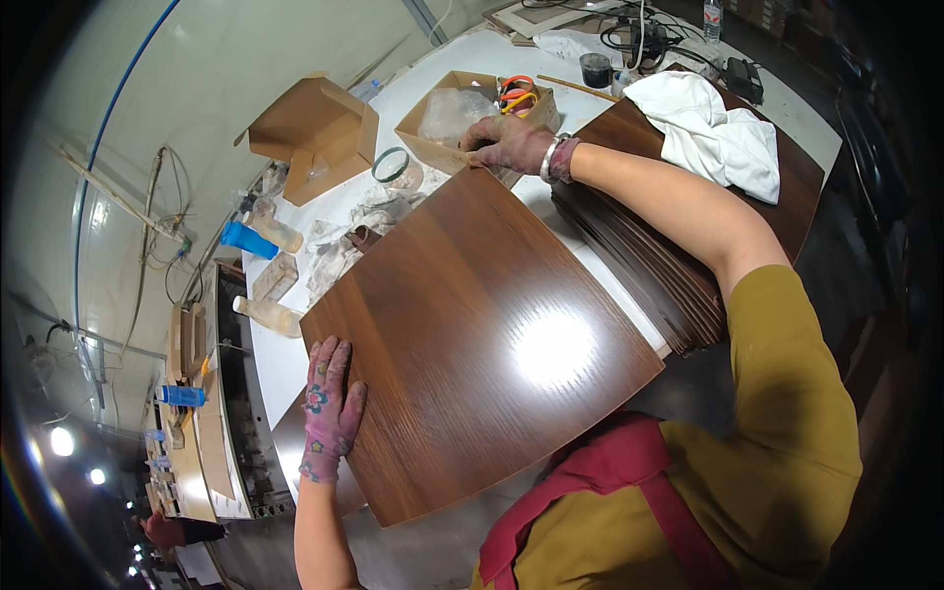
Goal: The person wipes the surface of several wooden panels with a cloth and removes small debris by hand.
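A large dark brown wooden panel (482, 344) with a glossy grain finish lies on the white worktable (433, 84). My left hand (331, 408), in a patterned pink glove, rests flat with fingers spread on the panel's near left edge. My right hand (509, 144), bare and stained, with a bracelet at the wrist, grips the panel's far corner, and a thin light stick shows under its fingers. A stack of similar dark panels (678, 265) lies to the right under my right forearm.
Two open cardboard boxes (315, 128) (442, 108) stand at the far side, one holding a plastic bag and orange-handled scissors. A tape roll (390, 164), rags, bottles (267, 315) and a blue-capped container (246, 239) lie left. A white cloth (713, 133) lies on the stack.
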The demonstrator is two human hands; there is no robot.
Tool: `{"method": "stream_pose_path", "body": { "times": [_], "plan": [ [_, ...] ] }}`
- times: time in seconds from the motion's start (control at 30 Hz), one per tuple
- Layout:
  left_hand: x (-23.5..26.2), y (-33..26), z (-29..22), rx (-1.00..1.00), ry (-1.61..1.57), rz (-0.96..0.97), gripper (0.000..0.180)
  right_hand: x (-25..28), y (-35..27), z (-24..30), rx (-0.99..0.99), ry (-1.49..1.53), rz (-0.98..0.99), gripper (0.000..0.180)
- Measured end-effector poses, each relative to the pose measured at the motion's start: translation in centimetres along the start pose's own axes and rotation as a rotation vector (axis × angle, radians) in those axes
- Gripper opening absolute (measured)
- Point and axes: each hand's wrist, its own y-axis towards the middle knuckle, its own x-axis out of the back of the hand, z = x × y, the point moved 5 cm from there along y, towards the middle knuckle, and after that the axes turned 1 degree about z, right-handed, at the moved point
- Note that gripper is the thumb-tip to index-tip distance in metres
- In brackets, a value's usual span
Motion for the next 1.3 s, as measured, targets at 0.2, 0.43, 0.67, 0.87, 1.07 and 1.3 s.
{"method": "stream_pose_path", "body": {
  "times": [0.2,0.43,0.67,0.87,1.07,1.3],
  "plan": [
    [-0.2,0.2,0.1,-0.010,0.017,-0.026,0.058,0.8,-4.1,0.6,-0.064,0.093,0.105,0.015],
    [-0.1,-0.2,-0.3,0.008,-0.006,-0.024,0.055,1.8,-12.4,4.5,0.052,0.141,0.200,0.017],
    [-0.2,-0.3,-0.4,-0.019,0.005,-0.066,0.052,2.9,-22.1,9.1,0.125,0.154,0.246,0.014],
    [-0.1,-0.5,-0.6,-0.062,-0.017,-0.080,0.048,3.9,-30.5,14.0,-0.038,0.207,0.338,0.011],
    [-0.8,-1.1,0.9,-0.096,-0.010,-0.103,0.045,2.6,-35.3,15.5,-0.275,0.393,-0.366,0.019],
    [-1.2,-0.9,1.4,-0.185,-0.049,-0.177,0.043,-3.7,-35.5,17.1,-0.101,-0.389,-0.753,0.015]
  ]
}}
